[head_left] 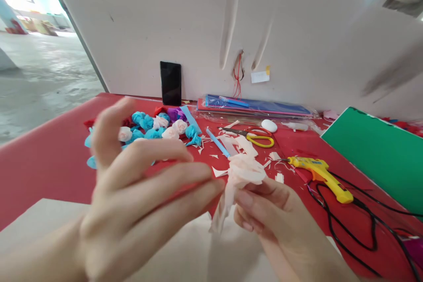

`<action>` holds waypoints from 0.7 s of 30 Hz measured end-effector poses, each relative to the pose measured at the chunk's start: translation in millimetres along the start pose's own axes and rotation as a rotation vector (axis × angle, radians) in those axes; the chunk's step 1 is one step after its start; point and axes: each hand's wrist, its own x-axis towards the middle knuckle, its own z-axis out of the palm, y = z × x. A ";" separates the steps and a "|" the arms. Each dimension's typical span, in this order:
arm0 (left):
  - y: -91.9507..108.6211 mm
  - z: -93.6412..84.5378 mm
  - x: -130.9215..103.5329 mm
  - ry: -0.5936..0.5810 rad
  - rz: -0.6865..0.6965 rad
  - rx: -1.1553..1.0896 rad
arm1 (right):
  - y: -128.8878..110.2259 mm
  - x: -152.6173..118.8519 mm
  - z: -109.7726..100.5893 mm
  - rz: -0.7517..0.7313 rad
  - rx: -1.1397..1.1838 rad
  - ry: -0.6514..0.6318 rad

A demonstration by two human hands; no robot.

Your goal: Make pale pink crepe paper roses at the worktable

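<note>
Between the fingers of my right hand [274,211] is a pale pink paper flower [243,172], its base pinched and its layered petals facing up. A loose strip of the same paper hangs below it on the left. My left hand [145,198] is raised beside the flower, fingers stretched and spread, slightly blurred. Its fingertips come close to the strip; whether they touch it I cannot tell. Behind the flower lie pale paper scraps [246,145], a light blue stick [218,142] and scissors [261,140] with yellow and red handles.
Several blue, white and purple paper flowers [153,133] lie at the left. A yellow glue gun [322,176] with a black cord [333,224] is at the right, near a green board [380,158]. A phone [171,83] leans on the back panel, beside wrapped paper sheets [257,108].
</note>
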 end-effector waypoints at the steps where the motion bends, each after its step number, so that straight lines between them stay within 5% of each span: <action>1: 1.9 1.9 16.7 0.024 0.046 0.040 | 0.2 0.3 -1.1 -0.017 0.004 0.007; 3: 6.2 5.8 41.7 0.113 0.112 0.129 | 0.4 0.7 -2.5 -0.042 0.013 0.028; 6: 13.2 9.5 56.8 0.004 -0.127 -0.083 | -0.7 2.1 -1.9 -0.074 0.009 -0.007; 11: 18.5 10.0 54.7 -0.112 -0.393 -0.422 | -1.4 6.7 -1.5 -0.129 -0.057 0.053; 21: 21.2 15.6 51.1 -0.167 -0.815 -0.562 | 7.9 13.0 -8.2 -0.248 -0.251 0.202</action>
